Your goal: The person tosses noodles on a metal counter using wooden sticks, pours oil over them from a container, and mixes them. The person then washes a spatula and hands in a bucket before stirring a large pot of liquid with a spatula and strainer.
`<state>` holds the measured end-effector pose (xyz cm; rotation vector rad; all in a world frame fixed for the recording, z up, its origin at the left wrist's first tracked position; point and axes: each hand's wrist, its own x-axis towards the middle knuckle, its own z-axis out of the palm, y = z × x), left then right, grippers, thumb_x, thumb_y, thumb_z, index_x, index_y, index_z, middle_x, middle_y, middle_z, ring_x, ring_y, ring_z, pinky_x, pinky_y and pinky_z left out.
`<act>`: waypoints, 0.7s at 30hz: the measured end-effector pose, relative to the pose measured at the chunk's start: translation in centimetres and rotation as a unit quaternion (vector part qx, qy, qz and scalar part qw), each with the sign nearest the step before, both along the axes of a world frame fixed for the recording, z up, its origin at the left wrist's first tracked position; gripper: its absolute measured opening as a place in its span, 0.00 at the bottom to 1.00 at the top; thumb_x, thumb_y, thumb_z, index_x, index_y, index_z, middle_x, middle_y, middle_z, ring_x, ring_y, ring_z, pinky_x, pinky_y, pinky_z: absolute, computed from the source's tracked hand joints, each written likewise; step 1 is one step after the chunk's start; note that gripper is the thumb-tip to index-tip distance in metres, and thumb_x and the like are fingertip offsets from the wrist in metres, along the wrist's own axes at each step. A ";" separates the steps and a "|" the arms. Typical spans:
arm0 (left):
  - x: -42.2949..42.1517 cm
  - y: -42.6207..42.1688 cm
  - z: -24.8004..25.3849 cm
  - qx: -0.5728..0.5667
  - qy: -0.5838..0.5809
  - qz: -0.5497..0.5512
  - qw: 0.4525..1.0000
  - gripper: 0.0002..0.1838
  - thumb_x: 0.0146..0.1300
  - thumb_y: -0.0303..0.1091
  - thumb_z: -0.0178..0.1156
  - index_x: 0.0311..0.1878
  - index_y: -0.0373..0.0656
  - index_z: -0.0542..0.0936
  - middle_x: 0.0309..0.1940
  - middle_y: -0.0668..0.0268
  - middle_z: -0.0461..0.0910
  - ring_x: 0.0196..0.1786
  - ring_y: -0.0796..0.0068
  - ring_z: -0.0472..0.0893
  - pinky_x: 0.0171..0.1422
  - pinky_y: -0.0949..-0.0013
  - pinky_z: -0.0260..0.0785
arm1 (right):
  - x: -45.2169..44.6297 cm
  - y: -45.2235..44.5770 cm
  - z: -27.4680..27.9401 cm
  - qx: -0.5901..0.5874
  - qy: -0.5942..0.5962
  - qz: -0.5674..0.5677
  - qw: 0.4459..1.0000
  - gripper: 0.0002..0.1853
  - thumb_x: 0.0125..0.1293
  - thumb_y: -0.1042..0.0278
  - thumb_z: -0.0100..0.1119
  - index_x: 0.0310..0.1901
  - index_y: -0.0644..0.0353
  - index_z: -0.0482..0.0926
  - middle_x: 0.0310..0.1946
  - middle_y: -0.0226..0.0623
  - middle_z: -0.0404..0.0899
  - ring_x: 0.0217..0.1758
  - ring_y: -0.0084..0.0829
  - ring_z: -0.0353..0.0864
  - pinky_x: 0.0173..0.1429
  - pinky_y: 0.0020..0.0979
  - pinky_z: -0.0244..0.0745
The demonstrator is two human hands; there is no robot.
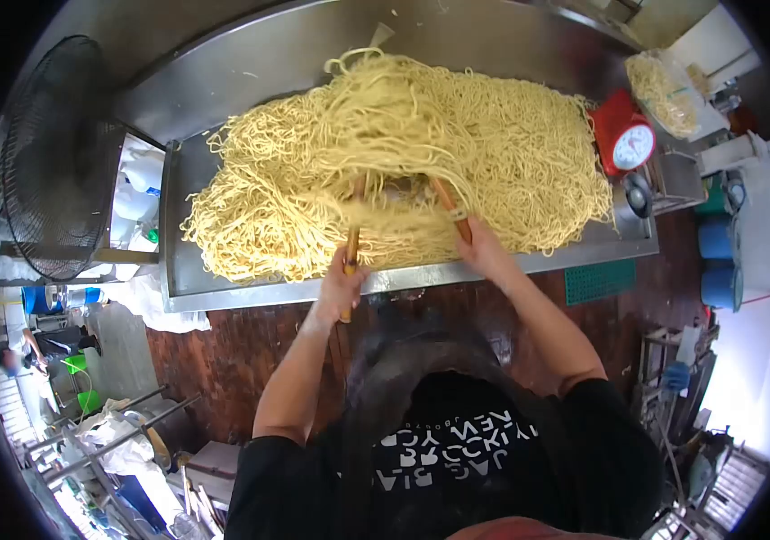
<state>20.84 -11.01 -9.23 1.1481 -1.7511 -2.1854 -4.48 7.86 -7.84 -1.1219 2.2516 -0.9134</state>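
Note:
Yellow noodles [529, 153] lie in a wide heap over a metal tray table [268, 295]. My left hand [342, 283] is closed round a wooden stick [351, 252] near the tray's front edge. Farther right, my right hand [484, 252] grips a second wooden stick [451, 209]. The far ends of both sticks reach into the noodles, where a raised, blurred bunch [385, 117] hides their tips. Between the sticks a small patch of dark surface shows through the strands.
A red scale [619, 135] and a metal bowl [638, 195] are at the tray's right end. Bagged noodles [664, 90] lie beyond the scale. A large fan [56, 157] stands at the left. Another person [43, 346] is at the far left. A green mat [599, 281] lies below the tray.

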 end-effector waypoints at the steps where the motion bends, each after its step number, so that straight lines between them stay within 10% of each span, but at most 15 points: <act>1: 0.6 1.2 -1.9 0.018 -0.012 0.019 1.000 0.28 0.65 0.26 0.61 0.66 0.42 0.62 0.22 0.69 0.69 0.13 0.77 0.68 0.14 0.72 0.62 | 0.8 1.6 -2.9 -0.013 0.026 -0.002 1.000 0.18 0.67 0.62 0.57 0.53 0.64 0.70 0.29 0.51 0.77 0.34 0.54 0.79 0.40 0.46 0.75; 5: -4.5 2.1 -7.9 -0.174 -0.011 0.026 0.984 0.22 0.64 0.27 0.61 0.60 0.39 0.69 0.19 0.66 0.72 0.13 0.73 0.71 0.15 0.67 0.63 | 3.4 -1.4 -2.3 0.039 -0.105 0.043 0.993 0.19 0.65 0.64 0.56 0.53 0.66 0.71 0.35 0.56 0.80 0.35 0.58 0.80 0.40 0.49 0.75; 9: -8.0 -2.4 10.4 -0.003 0.059 0.058 0.997 0.24 0.65 0.28 0.62 0.63 0.39 0.68 0.16 0.71 0.70 0.13 0.79 0.69 0.16 0.73 0.62 | 2.4 -8.7 9.9 -0.055 -0.254 0.010 0.966 0.19 0.66 0.61 0.58 0.51 0.66 0.72 0.35 0.47 0.81 0.30 0.47 0.81 0.38 0.44 0.76; 11: -6.8 -3.8 14.0 -0.086 0.068 0.024 0.994 0.26 0.66 0.29 0.62 0.65 0.38 0.67 0.16 0.71 0.70 0.13 0.81 0.67 0.16 0.74 0.61 | 0.3 -9.5 12.0 -0.071 -0.150 0.032 0.986 0.23 0.68 0.63 0.59 0.62 0.62 0.69 0.29 0.39 0.78 0.25 0.30 0.79 0.28 0.34 0.76; 13: -2.7 -5.8 12.3 -0.114 0.011 0.007 0.993 0.28 0.65 0.30 0.62 0.67 0.38 0.65 0.17 0.71 0.69 0.13 0.81 0.66 0.16 0.74 0.59 | -2.8 -7.7 10.6 -0.110 0.045 0.045 0.992 0.25 0.67 0.62 0.60 0.63 0.63 0.68 0.35 0.48 0.81 0.35 0.42 0.83 0.39 0.41 0.79; 16: 7.8 -6.5 12.5 -0.149 -0.194 -0.068 0.967 0.30 0.63 0.32 0.62 0.67 0.37 0.66 0.20 0.72 0.70 0.13 0.82 0.65 0.17 0.74 0.58 | -10.0 3.0 8.5 0.013 0.108 0.104 0.989 0.24 0.64 0.62 0.61 0.58 0.63 0.71 0.41 0.55 0.80 0.42 0.53 0.81 0.46 0.47 0.76; 21: 19.5 0.6 18.7 -0.071 -0.343 -0.134 0.927 0.28 0.61 0.29 0.63 0.66 0.48 0.71 0.24 0.68 0.74 0.19 0.77 0.71 0.22 0.68 0.62 | -9.4 20.5 20.5 0.309 0.048 0.072 0.947 0.15 0.57 0.72 0.62 0.47 0.60 0.74 0.35 0.52 0.78 0.43 0.55 0.79 0.45 0.47 0.72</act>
